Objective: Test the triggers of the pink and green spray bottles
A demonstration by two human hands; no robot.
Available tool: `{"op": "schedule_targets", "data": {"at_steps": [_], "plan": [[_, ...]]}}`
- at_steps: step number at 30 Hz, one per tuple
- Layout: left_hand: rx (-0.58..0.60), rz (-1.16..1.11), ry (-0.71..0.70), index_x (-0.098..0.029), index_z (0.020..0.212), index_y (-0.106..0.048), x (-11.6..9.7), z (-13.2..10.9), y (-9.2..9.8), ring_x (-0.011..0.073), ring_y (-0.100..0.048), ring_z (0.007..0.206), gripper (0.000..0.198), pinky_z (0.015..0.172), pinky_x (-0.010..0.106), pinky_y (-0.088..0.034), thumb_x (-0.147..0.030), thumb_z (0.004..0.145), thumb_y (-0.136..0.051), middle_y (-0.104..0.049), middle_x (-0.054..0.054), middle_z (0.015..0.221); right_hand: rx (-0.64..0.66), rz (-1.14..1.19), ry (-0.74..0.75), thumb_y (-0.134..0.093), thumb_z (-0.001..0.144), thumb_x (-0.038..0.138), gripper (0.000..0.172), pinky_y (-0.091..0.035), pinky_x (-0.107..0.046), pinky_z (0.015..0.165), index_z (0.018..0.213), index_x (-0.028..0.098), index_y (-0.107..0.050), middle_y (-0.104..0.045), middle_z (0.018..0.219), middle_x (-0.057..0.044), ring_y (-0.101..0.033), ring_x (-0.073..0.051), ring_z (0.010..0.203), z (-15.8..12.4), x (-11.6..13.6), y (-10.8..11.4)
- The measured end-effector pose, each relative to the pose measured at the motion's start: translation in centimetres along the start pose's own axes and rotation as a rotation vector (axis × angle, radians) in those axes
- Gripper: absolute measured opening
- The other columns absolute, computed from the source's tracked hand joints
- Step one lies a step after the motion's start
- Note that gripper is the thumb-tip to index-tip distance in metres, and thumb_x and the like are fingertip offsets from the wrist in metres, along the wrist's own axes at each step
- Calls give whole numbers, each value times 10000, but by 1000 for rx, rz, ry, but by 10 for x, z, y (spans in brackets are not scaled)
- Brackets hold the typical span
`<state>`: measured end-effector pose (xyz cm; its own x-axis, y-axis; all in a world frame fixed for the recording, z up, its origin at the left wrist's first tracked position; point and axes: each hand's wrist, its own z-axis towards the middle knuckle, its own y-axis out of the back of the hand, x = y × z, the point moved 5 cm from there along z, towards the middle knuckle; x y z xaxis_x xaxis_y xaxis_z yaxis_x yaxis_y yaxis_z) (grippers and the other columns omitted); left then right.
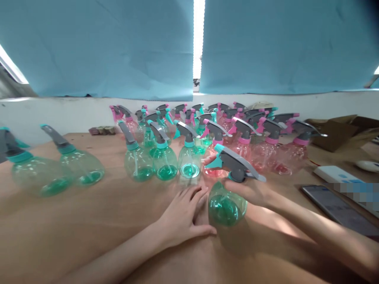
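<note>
My right hand (250, 191) is wrapped around the neck of a green spray bottle (223, 207), which is tilted in front of me. This bottle has a grey trigger head (237, 161) with a turquoise trigger and nozzle, pointing left. My left hand (183, 213) rests on the brown table (118, 240) just left of the bottle's base, fingers spread, holding nothing. Closest beyond it stand green spray bottles (190, 161) with turquoise collars. Pink spray bottles (242, 146) with pink collars stand behind my right hand, which partly hides one of them.
Several more spray bottles (179, 112) crowd the back by the white wall. Two green bottles (81, 165) stand far left. At right lie a phone (334, 205), a white box (340, 175), a white mouse-like object (367, 165) and brown cardboard (340, 132). Blue sheets (103, 47) hang behind.
</note>
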<state>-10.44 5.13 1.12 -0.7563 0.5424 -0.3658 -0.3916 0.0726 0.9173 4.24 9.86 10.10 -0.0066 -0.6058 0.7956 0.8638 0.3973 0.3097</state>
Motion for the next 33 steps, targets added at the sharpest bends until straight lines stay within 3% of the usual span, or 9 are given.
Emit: {"op": "schedule_targets", "data": {"at_steps": [3, 5, 8, 10, 16, 20, 23, 26, 33], "plan": [[28, 18, 11, -153, 1416, -382, 1, -1, -2, 367, -378, 1336, 878, 1081, 526, -344, -643, 754, -687, -416, 193, 1446, 0, 14, -15, -496, 670, 135, 330, -536, -391, 824, 945, 266, -620, -658, 811, -5, -642, -219, 899, 2, 0, 1], [38, 31, 22, -142, 1414, -394, 2, -3, -3, 378, -354, 1355, 856, 1090, 535, -332, -639, 773, -667, -389, 202, 1468, -9, -8, -22, -491, 671, 142, 211, -531, -339, 702, 815, 257, -592, -577, 657, 21, -602, -181, 706, 0, -3, 3], [61, 45, 39, -142, 1426, -390, 4, -6, -4, 384, -316, 1384, 818, 1103, 548, -317, -623, 809, -632, -354, 199, 1502, -7, -66, -72, -477, 669, 153, 100, -378, -241, 443, 627, 241, -457, -360, 501, 68, -360, -103, 447, -3, -8, 5], [80, 50, 46, -147, 1440, -375, 4, -7, -5, 379, -304, 1396, 807, 1110, 557, -306, -619, 828, -608, -340, 193, 1516, -8, -97, -101, -476, 665, 162, 155, -276, -225, 389, 581, 234, -368, -286, 483, 79, -264, -84, 425, -5, -11, 6], [117, 60, 56, -160, 1447, -382, 5, -6, -5, 364, -291, 1409, 772, 1119, 557, -296, -606, 849, -580, -315, 175, 1538, 40, -63, -107, -458, 696, 156, 241, -213, -216, 381, 545, 227, -282, -262, 500, 77, -245, -72, 441, -8, -5, 2], [122, 79, 48, -171, 1442, -401, 5, -5, -5, 359, -293, 1409, 738, 1119, 562, -288, -591, 859, -572, -316, 173, 1539, 66, -23, -127, -443, 681, 136, 194, -323, -225, 435, 563, 225, -318, -311, 523, 70, -305, -81, 457, -11, -3, -2], [133, 85, 51, -162, 1456, -384, 6, -5, -6, 360, -284, 1413, 758, 1119, 557, -287, -593, 860, -567, -313, 181, 1538, 61, -32, -122, -455, 693, 148, 120, -468, -269, 566, 611, 229, -421, -462, 576, 44, -485, -120, 543, -13, -5, -3], [136, 80, 51, -159, 1466, -369, 6, -6, -6, 356, -280, 1416, 769, 1122, 553, -284, -592, 862, -565, -317, 177, 1538, 36, -40, -111, -464, 708, 164, 99, -524, -292, 636, 715, 236, -532, -584, 669, 18, -596, -154, 648, -12, -5, -2], [127, 80, 40, -181, 1460, -372, 4, -4, -3, 346, -282, 1417, 731, 1128, 547, -268, -565, 871, -572, -333, 164, 1533, 63, -50, -96, -460, 718, 177, 111, -554, -313, 643, 651, 246, -516, -574, 596, 20, -606, -171, 629, -9, -1, -3]]}}
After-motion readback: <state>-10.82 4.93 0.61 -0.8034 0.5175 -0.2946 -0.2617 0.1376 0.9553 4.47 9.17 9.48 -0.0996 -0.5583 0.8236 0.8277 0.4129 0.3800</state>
